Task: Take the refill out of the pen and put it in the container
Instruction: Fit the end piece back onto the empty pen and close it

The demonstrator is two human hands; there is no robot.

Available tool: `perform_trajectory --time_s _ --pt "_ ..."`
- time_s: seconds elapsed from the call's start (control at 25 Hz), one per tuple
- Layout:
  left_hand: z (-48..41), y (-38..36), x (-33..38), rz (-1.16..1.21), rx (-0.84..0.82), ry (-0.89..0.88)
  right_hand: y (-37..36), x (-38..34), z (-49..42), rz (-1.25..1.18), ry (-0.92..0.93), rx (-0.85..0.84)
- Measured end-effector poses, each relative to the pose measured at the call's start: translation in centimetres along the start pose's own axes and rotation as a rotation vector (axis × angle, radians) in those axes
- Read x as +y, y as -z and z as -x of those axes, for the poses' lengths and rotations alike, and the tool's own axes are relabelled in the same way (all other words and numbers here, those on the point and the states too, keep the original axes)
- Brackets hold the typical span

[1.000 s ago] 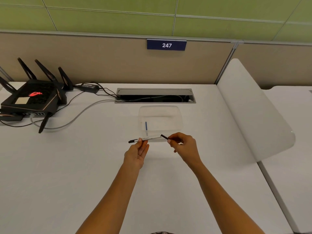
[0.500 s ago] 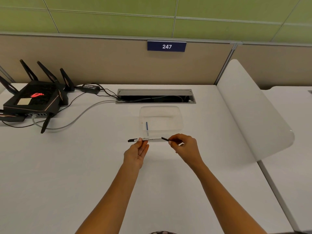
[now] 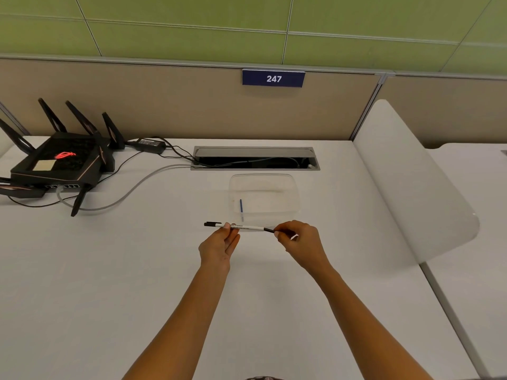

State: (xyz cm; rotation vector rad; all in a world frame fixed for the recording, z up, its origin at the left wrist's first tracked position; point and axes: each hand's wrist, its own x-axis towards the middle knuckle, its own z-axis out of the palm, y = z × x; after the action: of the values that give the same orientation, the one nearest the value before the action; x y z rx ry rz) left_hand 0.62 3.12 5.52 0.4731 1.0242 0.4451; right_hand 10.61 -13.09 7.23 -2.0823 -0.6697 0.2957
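Observation:
A white pen (image 3: 247, 227) with a black cap end on the left is held level just above the table, in front of the clear plastic container (image 3: 290, 187). My left hand (image 3: 219, 245) pinches the pen's barrel near its left end. My right hand (image 3: 301, 242) grips the black tip piece (image 3: 269, 229) at the pen's right end. A blue refill (image 3: 241, 207) lies inside the container at its left side.
A black router (image 3: 57, 163) with antennas and cables sits at the back left. A cable slot (image 3: 255, 159) is cut into the desk behind the container. A curved white divider (image 3: 411, 182) rises on the right.
The right hand's black tip piece has come closer to the barrel's right end and now meets it. The pen has levelled out slightly.

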Motion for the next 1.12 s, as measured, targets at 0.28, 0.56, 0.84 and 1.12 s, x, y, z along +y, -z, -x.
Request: perform_trajectory --time_s 0.28,0.56,0.84,1.12 --pt "0.9 -0.8 -0.6 -0.074 -0.031 -0.047 -1.1 -0.1 0.1 0.024 -0.014 -0.003" --pt "1.3 -1.0 -0.8 -0.052 -0.024 -0.029 -1.8 0.1 0.3 -0.084 -0.141 0.037" --pt "1.5 -1.0 -0.7 -0.042 -0.013 -0.030 -1.8 0.3 1.1 -0.180 -0.119 0.077" --pt "1.8 -1.1 -0.8 -0.042 -0.004 -0.042 -1.8 0.8 1.3 -0.194 -0.104 0.099"
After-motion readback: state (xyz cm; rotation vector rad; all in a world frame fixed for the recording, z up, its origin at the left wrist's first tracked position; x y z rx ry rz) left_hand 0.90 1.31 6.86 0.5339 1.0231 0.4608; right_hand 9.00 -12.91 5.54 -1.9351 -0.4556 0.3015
